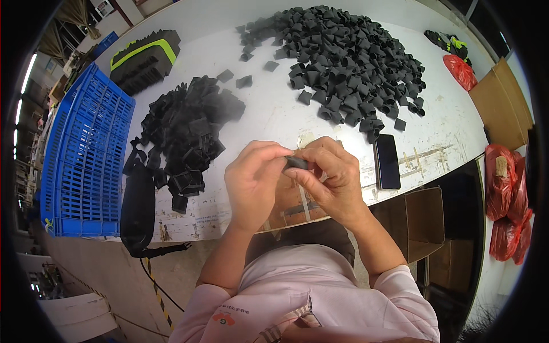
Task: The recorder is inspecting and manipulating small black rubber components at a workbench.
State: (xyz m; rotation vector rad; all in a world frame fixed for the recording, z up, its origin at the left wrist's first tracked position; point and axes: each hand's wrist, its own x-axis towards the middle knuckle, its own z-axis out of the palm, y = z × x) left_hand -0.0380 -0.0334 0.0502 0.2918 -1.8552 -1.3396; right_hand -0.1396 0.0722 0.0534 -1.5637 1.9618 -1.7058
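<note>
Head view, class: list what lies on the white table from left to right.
Blue crate → black pouch → left pile of black pieces → hands with one black piece → phone.

Pale pink short-sleeved shirt, perhaps a small chest print

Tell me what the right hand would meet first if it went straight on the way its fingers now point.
The right hand points leftward, so it would probably meet the left hand first; both already pinch the small black rubber piece between them.
</note>
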